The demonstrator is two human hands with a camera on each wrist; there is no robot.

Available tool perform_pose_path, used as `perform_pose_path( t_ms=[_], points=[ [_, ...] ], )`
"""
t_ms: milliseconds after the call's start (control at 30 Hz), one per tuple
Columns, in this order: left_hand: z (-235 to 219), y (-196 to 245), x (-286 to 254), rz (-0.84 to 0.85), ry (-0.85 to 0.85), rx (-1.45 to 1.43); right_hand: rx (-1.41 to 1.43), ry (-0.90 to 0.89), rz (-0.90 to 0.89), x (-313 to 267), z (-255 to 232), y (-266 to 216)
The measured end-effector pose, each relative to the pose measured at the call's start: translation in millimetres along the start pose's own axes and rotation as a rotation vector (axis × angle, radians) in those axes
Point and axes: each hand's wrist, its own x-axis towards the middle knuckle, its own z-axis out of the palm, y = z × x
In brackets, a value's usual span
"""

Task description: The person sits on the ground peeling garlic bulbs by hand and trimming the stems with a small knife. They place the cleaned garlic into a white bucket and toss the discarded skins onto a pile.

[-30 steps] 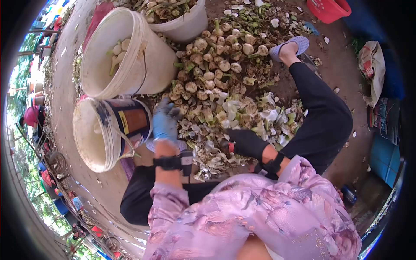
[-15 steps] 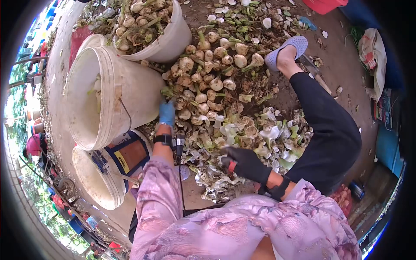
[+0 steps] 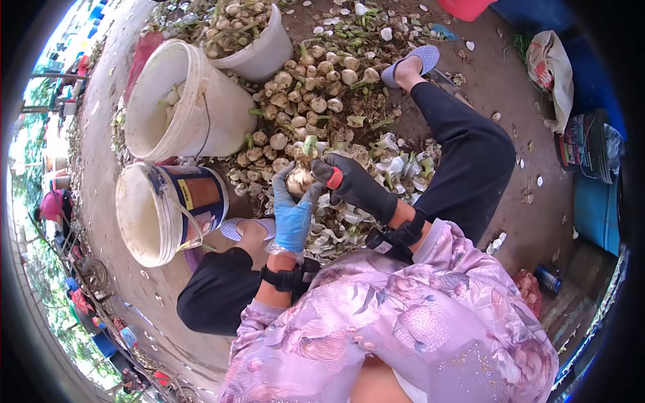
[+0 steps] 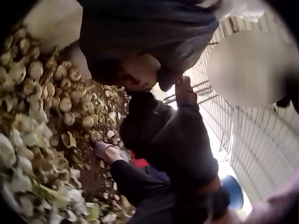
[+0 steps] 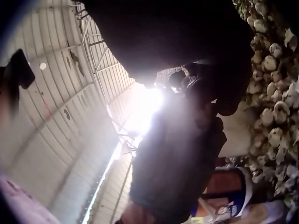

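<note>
My left hand (image 3: pixel 291 213), in a blue glove, holds a garlic bulb (image 3: pixel 299 181) in front of my body, fingers and thumb around its sides. The bulb is pale brown, with its stem end pointing away from me. Across from it, my right hand (image 3: pixel 363 191) wears a black glove with a red band (image 3: pixel 334 178) at the thumb. Its curled fingers meet the bulb from the right. Both wrist views are dark and backlit; the right hand (image 4: pixel 168 135) shows there mostly as a silhouette, and the bulb is hard to make out.
Beyond the hands spreads a heap of garlic bulbs (image 3: pixel 316 94), with stripped husks (image 3: pixel 396 161) nearer me. To the left stand a tall white bucket (image 3: pixel 225 121) and a labelled bucket (image 3: pixel 201 195). A tub (image 3: pixel 265 57) full of bulbs stands behind them.
My left hand reached out to the heap, then drew back towards me with a garlic bulb. The right hand moved forward and in to meet it.
</note>
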Motion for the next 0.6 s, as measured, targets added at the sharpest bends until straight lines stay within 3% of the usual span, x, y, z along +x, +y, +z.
perform_pose_path(
  t_ms=[67, 100, 167, 200, 367, 433, 467, 533, 600],
  points=[
    [-4.8, -2.7, -16.6, 0.284, -0.075, 0.122, 0.329, -0.076, 0.100, -14.7, 0.4, -22.1],
    [-5.5, 0.7, -22.9, 0.294, -0.073, 0.122, 0.326, -0.080, 0.091, -19.2, 1.7, -24.8],
    [-3.2, 11.4, -32.2, 0.908, 0.025, 0.920, 0.019, -0.044, -0.107, -24.4, 1.9, -28.2],
    [2.6, 12.4, -36.8, 0.973, 0.039, 0.900, 0.053, -0.030, 0.015, -21.0, 8.2, -22.4],
    [-6.3, -8.9, -34.5, 0.843, 0.019, 0.582, 0.024, -0.038, -0.132, -30.4, 5.0, -10.2],
    [-7.5, -9.5, -37.4, 0.810, -0.011, 0.585, 0.290, -0.112, -0.122, -34.6, 3.5, -16.8],
    [-8.7, -11.1, -37.4, 0.811, -0.011, 0.583, 0.288, -0.111, -0.122, -38.5, 0.9, -22.0],
    [-7.5, -9.0, -37.7, 0.793, -0.072, 0.497, 0.426, -0.198, 0.047, -47.1, -5.2, -40.5],
    [-0.6, 8.3, -47.6, 0.734, -0.037, 0.480, 0.489, -0.237, 0.088, -50.5, -10.1, -43.3]
  ],
)
